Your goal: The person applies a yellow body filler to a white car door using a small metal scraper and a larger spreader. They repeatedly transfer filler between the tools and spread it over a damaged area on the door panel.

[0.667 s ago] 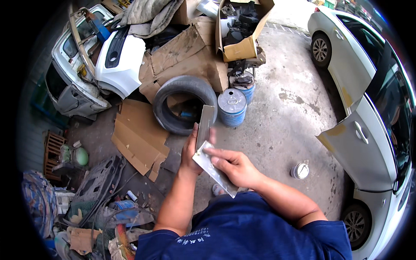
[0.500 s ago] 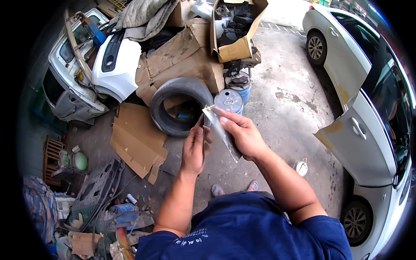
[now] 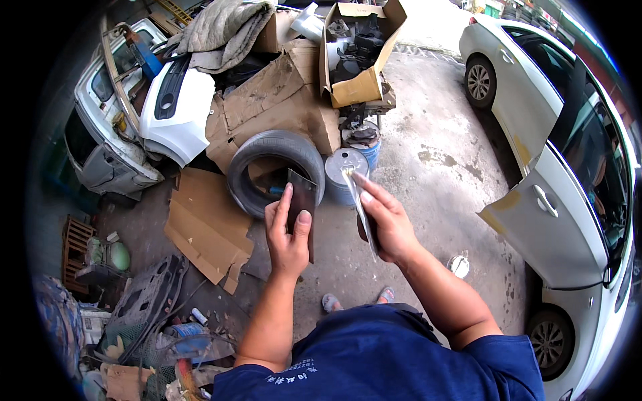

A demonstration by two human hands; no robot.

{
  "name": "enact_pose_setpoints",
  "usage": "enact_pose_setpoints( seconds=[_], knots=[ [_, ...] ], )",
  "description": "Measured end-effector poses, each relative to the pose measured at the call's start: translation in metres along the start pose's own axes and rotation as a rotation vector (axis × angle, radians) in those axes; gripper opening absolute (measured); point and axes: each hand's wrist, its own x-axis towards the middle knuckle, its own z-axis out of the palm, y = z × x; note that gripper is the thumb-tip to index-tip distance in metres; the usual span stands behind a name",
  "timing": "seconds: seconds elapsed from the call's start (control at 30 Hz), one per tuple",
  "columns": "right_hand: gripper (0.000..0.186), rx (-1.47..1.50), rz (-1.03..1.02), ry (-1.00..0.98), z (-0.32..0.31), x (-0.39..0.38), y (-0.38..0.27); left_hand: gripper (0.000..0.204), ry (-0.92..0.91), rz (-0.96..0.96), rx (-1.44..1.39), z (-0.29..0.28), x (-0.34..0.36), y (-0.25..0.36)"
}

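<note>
In front of me, my left hand [image 3: 284, 242] grips a dark, flat, rectangular spreader [image 3: 304, 200], thumb on its near face and fingers along its far side. My right hand [image 3: 394, 227] is closed around a second flat spreader [image 3: 362, 208], seen nearly edge-on with a pale, shiny face. A small dab of yellowish paste [image 3: 347, 173] sits at its upper tip. The two spreaders are held apart, tips up. Behind them are a black tyre [image 3: 311, 150] and a blue-sided drum [image 3: 341, 194].
On the right a white car has its door [image 3: 562, 234] swung out, with yellowish patches on it. A small round tin [image 3: 459, 266] stands on the concrete. Flattened cardboard [image 3: 204, 224] lies at left, near a white bumper [image 3: 180, 117]. A box of dark parts [image 3: 364, 90] is at the back.
My hands have moved apart, so the two spreaders, close together before, now have a gap between them. The left spreader has turned its dark broad face toward me.
</note>
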Motion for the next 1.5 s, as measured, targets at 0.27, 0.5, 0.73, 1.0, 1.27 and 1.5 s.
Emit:
enact_pose_setpoints(
  seconds=[0.27,0.5,0.73,1.0,1.27,1.5],
  knots=[
    [0.034,-0.751,-0.294,-0.241,-0.022,-0.029,0.022,0.065,-0.321,-0.549,-1.06,-0.004,-0.012,0.007],
    [0.034,-1.026,-0.506,-0.328,-0.032,0.002,-0.014,0.071,-0.432,-0.483,-0.784,-0.006,-0.022,0.01],
    [0.032,-1.296,-0.678,-0.523,-0.034,0.016,-0.047,0.091,-0.569,-0.546,-0.719,-0.018,-0.018,0.015],
    [0.033,-1.518,-0.665,-0.678,-0.011,0.013,-0.059,0.093,-0.634,-0.605,-0.643,-0.028,-0.016,0.008],
    [0.032,-1.654,-0.621,-0.835,0.012,-0.001,-0.047,0.096,-0.588,-0.725,-0.685,-0.026,-0.017,0.002],
    [0.025,-1.58,-0.757,-0.859,0.019,-0.012,-0.028,0.096,-0.467,-0.744,-0.762,-0.019,-0.017,-0.002]
  ],
)
